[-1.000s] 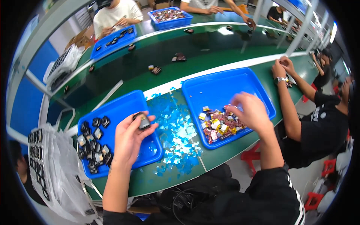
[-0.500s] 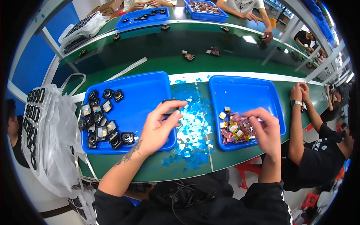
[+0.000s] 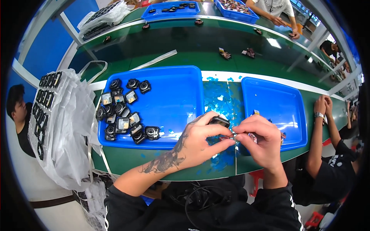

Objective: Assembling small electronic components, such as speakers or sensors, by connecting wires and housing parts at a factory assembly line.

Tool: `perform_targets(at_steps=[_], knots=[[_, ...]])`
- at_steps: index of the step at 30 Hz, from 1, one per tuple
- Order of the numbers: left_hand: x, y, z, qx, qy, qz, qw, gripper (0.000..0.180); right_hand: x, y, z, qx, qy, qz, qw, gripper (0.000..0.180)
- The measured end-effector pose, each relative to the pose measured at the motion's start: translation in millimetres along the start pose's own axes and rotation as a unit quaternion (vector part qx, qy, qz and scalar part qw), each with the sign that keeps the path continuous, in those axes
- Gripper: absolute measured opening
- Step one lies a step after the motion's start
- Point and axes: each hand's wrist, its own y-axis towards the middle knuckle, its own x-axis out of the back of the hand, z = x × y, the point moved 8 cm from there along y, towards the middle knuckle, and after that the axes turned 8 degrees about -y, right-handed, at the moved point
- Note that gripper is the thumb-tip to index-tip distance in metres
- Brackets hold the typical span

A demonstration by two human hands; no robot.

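Observation:
My left hand (image 3: 200, 139) is closed around a black, rounded watch-like case (image 3: 219, 121), its thumb and forefinger pinching near a small reddish part. Fingertips touching or almost touching it, my right hand (image 3: 263, 139) is closed on a small reddish circuit piece (image 3: 252, 137), mostly covered by the fingers. Both hands meet over the gap between two blue trays. Black watch-like cases (image 3: 122, 109), several with pale square faces, lie in the left tray (image 3: 175, 79). My right hand hides most of the small circuit pieces in the right tray (image 3: 273, 86).
Blue and whitish film scraps (image 3: 219, 102) litter the green table between the trays. Beyond a white rail, a green belt (image 3: 192, 48) carries scattered small parts. Plastic-wrapped stacked trays (image 3: 58, 127) stand at left. Co-workers' hands (image 3: 323, 106) are at the right and far side.
My right hand has come up from the circuit pieces in the right tray to my left hand, bringing a small piece. The view has turned, shifting the trays rightward.

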Motion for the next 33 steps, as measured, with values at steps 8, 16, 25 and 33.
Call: perform_targets(at_steps=[8, 16, 25, 33], knots=[[9.9, -8.1, -19.0, -0.097, 0.104, -0.091, 0.986, 0.015, -8.4, -14.2, -5.0, 0.022, 0.061, -0.071, 0.995, 0.019], [1.4, -6.5, -12.6, -0.101, 0.098, -0.014, 0.990, 0.017, -21.8, -20.0, -35.3, -0.169, 0.281, 0.074, 0.942, 0.008], [-1.0, -3.7, -0.7, -0.047, 0.106, -0.036, 0.993, 0.016, -34.0, -6.2, -55.2, -0.165, 0.008, 0.096, 0.982, 0.007], [2.7, -5.3, 12.2, 0.021, 0.019, -0.046, 0.999, 0.012, -19.6, -15.5, -41.3, -0.123, 0.221, 0.028, 0.967, 0.009]])
